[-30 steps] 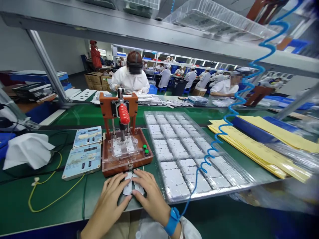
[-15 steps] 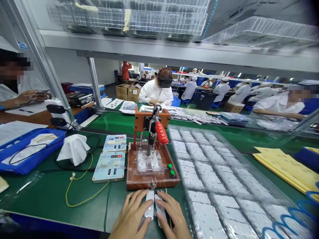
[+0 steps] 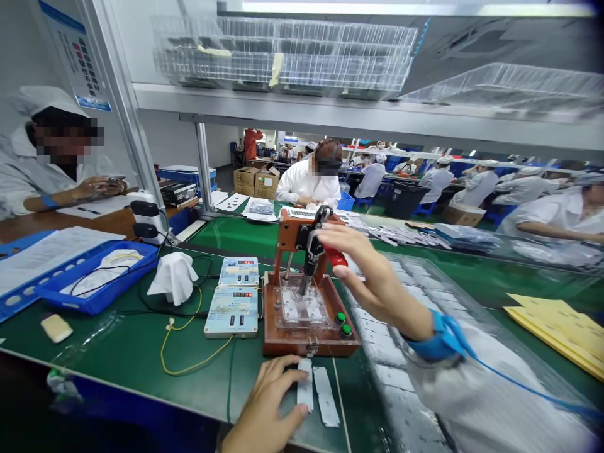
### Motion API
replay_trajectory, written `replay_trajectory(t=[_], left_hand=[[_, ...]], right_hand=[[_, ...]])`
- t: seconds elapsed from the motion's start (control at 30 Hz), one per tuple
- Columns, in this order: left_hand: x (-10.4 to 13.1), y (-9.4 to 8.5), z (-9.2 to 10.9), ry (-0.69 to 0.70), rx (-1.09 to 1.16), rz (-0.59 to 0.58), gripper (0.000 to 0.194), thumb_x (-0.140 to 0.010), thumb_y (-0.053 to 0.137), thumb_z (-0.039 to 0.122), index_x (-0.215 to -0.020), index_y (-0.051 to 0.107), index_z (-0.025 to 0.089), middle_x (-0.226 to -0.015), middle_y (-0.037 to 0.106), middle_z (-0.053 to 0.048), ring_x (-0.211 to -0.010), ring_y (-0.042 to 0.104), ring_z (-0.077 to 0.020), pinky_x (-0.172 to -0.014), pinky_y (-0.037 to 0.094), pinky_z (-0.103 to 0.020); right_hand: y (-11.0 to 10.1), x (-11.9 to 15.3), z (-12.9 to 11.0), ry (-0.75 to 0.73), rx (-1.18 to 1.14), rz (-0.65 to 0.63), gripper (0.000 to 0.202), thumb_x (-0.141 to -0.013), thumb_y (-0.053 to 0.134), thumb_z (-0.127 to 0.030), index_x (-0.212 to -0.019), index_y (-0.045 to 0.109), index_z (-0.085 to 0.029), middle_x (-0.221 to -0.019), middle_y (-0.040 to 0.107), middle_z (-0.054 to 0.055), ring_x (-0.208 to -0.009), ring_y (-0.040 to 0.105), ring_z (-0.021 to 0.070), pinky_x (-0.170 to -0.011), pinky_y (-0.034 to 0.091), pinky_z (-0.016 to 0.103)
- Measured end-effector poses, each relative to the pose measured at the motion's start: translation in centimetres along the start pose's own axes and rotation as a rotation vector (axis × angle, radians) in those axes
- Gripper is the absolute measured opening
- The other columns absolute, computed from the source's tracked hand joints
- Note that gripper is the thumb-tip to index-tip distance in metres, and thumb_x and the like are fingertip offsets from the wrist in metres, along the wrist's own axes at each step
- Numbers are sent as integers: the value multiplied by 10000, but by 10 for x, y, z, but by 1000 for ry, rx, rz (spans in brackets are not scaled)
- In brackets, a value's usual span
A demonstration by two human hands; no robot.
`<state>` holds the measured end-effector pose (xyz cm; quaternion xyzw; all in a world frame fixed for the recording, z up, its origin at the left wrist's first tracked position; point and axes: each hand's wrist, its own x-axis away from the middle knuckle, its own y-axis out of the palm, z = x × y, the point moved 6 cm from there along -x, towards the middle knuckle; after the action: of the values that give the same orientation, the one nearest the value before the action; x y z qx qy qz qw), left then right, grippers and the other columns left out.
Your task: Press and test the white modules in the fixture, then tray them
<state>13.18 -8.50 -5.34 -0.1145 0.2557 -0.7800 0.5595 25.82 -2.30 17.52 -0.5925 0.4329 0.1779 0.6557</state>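
Note:
My left hand (image 3: 274,402) lies on the green bench top, with thumb and fingers against a narrow whitish flat plate (image 3: 306,387). A second such plate (image 3: 326,397) lies just right of it, untouched. My right hand (image 3: 372,270), with a blue wrist strap (image 3: 438,336), is around the red handle (image 3: 336,257) of a toggle clamp, thumb below and fingers above. That clamp tops a brown test fixture (image 3: 311,348). Under the clamp's plunger, a clear plate (image 3: 302,321) covers pale parts in the fixture.
Left of the fixture are two meter boxes (image 3: 231,314) with red digits, a white cloth (image 3: 173,278) and a blue tray (image 3: 99,305). Clear trays of pale plates (image 3: 391,377) stand right, partly behind my forearm. Yellow sheets (image 3: 557,340) lie farther right. Co-workers sit beyond the bench.
My right hand has left the right-hand plate and risen to the clamp's red handle. My left hand stays at its plate. The view has shifted, and the lower meter's digits differ.

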Motion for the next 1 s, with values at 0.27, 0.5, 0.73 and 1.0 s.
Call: replay_trajectory(t=[0.27, 0.5, 0.73, 1.0], left_hand=[[0, -5, -2, 11, 147, 18, 345, -759, 573, 155, -1093, 604, 238, -1261, 524, -55, -1183, 436, -226, -1022, 308, -355], [-2, -6, -7, 26, 217, 82, 289, -792, 546, 166, -1068, 609, 224, -1215, 557, -69, -1155, 467, -223, -1017, 316, -362], [0, -13, -5, 52, 266, 170, 202, -823, 541, 219, -1001, 636, 208, -1134, 606, -84, -1098, 528, -231, -987, 366, -364], [-4, -19, -24, 44, 508, 233, 293, -868, 494, 391, -1009, 632, 174, -1054, 640, -94, -1044, 567, -238, -935, 415, -339]], right_hand=[[22, 6, 6, -89, -9, 154, 435, -917, 480, -361, -1328, 413, -236, -1273, 534, 131, -1197, 485, 263, -973, 428, 469], [-22, -92, 50, 159, -213, 263, 312, -930, 443, -388, -1149, 552, -194, -831, 674, 44, -596, 622, 125, -573, 531, 276], [-16, -104, 125, 460, 110, 163, 132, -796, 594, -231, -864, 628, -123, -858, 661, 79, -804, 615, 200, -785, 493, 382], [24, 83, 106, 640, 45, 74, 204, -812, 448, -230, -690, 599, -168, -738, 656, 69, -712, 627, 203, -712, 521, 369]])
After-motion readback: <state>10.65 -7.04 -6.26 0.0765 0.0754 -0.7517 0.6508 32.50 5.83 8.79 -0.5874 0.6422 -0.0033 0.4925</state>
